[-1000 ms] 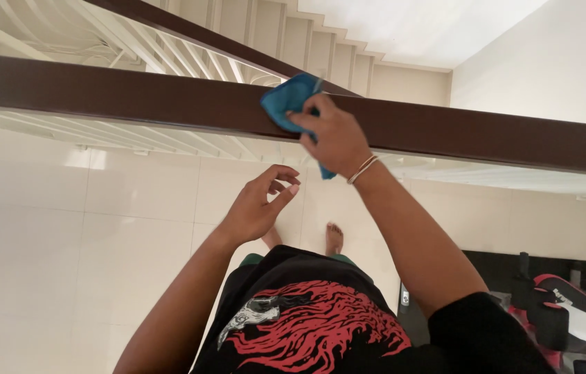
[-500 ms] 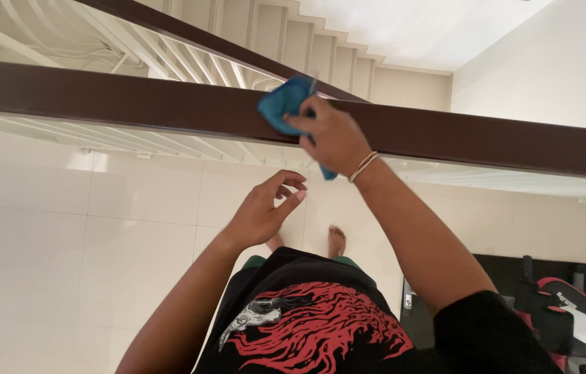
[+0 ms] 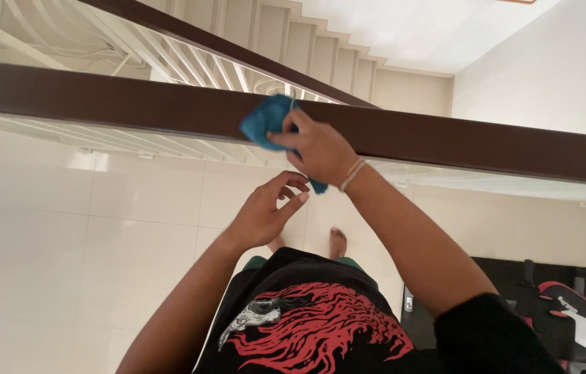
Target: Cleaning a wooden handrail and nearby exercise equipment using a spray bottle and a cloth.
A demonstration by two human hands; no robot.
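My right hand (image 3: 315,149) grips a blue cloth (image 3: 262,122) and presses it onto the top of a dark brown wooden handrail (image 3: 99,100) that runs across the view. A thin bangle circles that wrist. My left hand (image 3: 264,212) hovers below the rail with fingers loosely curled and apart, holding nothing, just under the right hand.
White balusters (image 3: 189,66) and a second brown rail (image 3: 189,34) of a staircase lie beyond the handrail. Glossy cream floor tiles (image 3: 64,228) are below, with my bare feet (image 3: 336,242) on them. A black and red object (image 3: 570,312) sits at the lower right.
My right hand has slid the blue cloth a little to the left along the handrail. The left hand has stayed in nearly the same place.
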